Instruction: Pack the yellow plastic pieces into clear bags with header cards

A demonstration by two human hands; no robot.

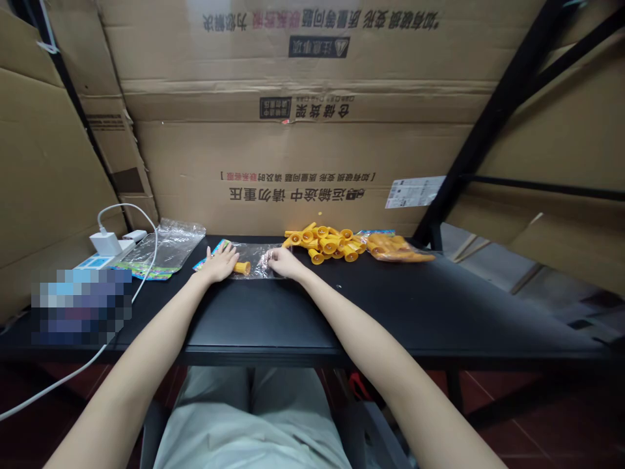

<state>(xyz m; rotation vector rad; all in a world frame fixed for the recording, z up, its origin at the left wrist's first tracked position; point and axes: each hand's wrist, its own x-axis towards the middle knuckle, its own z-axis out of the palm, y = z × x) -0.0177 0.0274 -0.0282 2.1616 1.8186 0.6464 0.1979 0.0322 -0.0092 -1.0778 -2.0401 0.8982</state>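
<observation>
A clear plastic bag with a colourful header lies flat on the black table. Inside or under its film is a yellow horn-shaped piece; which of the two I cannot tell. My left hand rests flat on the header end, fingers stretched out, beside that piece. At the bag's right end my right hand is closed, with its fingertips pinching the film. Just beyond the right hand sits a heap of yellow horn-shaped pieces.
Right of the heap lies a filled bag of yellow pieces. Flat clear bags are at the left, by a power strip with a white charger and cable. A blurred-out object lies front left. Cardboard walls enclose the table.
</observation>
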